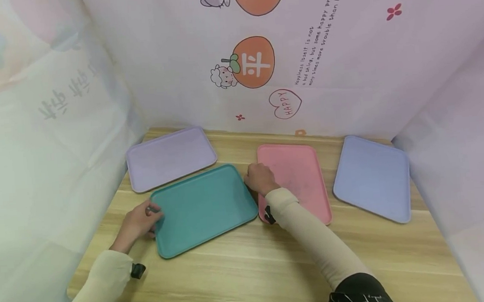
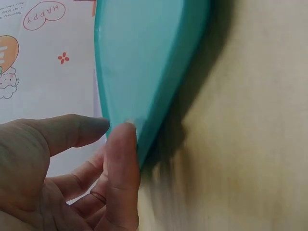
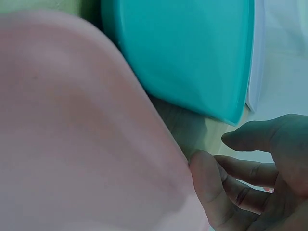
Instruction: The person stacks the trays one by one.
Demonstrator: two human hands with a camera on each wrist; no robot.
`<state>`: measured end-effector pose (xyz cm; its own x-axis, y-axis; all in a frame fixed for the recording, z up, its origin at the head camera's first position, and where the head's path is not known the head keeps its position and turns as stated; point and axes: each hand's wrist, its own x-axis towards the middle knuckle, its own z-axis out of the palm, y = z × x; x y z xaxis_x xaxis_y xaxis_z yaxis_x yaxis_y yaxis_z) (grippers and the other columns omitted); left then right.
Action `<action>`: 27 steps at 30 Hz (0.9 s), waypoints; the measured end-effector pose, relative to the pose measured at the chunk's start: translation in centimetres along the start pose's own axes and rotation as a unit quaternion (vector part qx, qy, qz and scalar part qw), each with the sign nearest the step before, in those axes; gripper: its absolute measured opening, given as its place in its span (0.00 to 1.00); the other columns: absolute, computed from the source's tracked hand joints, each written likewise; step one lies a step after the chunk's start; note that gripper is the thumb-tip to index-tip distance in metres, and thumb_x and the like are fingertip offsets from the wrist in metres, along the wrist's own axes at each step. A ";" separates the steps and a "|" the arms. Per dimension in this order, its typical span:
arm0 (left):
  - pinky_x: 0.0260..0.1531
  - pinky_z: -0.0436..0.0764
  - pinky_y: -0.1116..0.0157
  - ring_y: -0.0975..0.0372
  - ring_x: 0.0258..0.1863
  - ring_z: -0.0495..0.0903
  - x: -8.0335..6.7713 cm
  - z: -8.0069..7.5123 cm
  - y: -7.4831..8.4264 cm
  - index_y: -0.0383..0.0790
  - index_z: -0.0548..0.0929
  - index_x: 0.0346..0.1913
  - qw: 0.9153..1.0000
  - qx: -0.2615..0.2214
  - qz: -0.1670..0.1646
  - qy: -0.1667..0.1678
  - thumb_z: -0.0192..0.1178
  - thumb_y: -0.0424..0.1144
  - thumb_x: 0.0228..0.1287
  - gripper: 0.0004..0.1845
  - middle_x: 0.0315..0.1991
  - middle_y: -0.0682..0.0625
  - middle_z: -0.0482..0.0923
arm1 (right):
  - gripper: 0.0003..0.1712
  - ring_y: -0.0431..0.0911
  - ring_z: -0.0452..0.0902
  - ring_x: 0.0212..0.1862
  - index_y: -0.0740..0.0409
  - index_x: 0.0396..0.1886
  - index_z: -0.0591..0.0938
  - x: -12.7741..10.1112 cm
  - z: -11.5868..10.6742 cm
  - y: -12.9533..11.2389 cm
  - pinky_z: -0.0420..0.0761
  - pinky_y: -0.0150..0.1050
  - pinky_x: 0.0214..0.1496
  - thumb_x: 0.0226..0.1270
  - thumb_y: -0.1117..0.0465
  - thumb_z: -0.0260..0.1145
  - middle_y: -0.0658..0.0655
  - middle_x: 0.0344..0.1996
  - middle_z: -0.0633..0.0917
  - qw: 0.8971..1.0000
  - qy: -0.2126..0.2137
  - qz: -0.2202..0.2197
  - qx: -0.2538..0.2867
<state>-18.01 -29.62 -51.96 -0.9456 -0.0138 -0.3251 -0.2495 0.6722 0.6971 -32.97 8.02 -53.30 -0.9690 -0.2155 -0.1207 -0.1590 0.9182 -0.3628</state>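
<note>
The teal tray (image 1: 204, 209) lies flat on the wooden table (image 1: 275, 265), between the two hands. The left hand (image 1: 137, 222) is at the tray's left short edge, near its front corner. The left wrist view shows the thumb (image 2: 122, 168) pressed on the rim there, with the other fingers loosely bent beside it, so this hand pinches the edge lightly. The right hand (image 1: 260, 177) is at the tray's right short edge, near the back corner. Its fingers are curled, and in the right wrist view they touch the rim of the pink tray (image 1: 296, 180) more than the teal one. I cannot tell if this hand holds anything.

The teal tray's long side runs from left hand to right hand, a bit slanted, with the right end farther back. The tray sits to the right of the left hand and to the left of the right hand.

Farther out, a purple tray (image 1: 168, 157) lies behind the teal one, touching or just overlapping it. A blue tray (image 1: 372, 179) lies far right.
</note>
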 end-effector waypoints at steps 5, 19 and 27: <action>0.28 0.92 0.62 0.60 0.26 0.86 -0.5 0.1 -0.6 0.29 0.79 0.57 1.000 0.012 -0.007 0.015 0.60 0.41 0.80 0.16 0.41 0.39 0.83 | 0.22 0.51 0.77 0.26 0.55 0.16 0.76 0.4 0.6 0.0 0.79 0.44 0.23 0.74 0.61 0.64 0.55 0.20 0.80 1.000 -0.001 0.001 -0.013; 0.30 0.95 0.62 0.60 0.30 0.87 -0.9 0.5 -2.2 0.28 0.75 0.57 0.998 -0.055 -0.033 0.014 0.62 0.36 0.78 0.15 0.48 0.36 0.82 | 0.22 0.50 0.76 0.28 0.56 0.18 0.74 -1.0 -0.5 -1.8 0.80 0.43 0.28 0.77 0.63 0.63 0.56 0.24 0.79 0.999 -0.015 0.021 -0.020; 0.30 0.95 0.60 0.60 0.28 0.88 -1.0 0.7 -2.3 0.26 0.69 0.63 0.996 -0.082 -0.040 0.017 0.62 0.35 0.78 0.21 0.50 0.35 0.81 | 0.27 0.42 0.70 0.19 0.53 0.14 0.71 -1.3 -0.4 -2.1 0.69 0.32 0.18 0.80 0.63 0.62 0.50 0.14 0.73 0.999 -0.027 0.027 0.032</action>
<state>-16.30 -30.60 -53.69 -0.9272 -0.0896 -0.3637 -0.3522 0.5388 0.7653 -31.39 6.46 -52.03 -0.9639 -0.1856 -0.1909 -0.0928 0.9061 -0.4128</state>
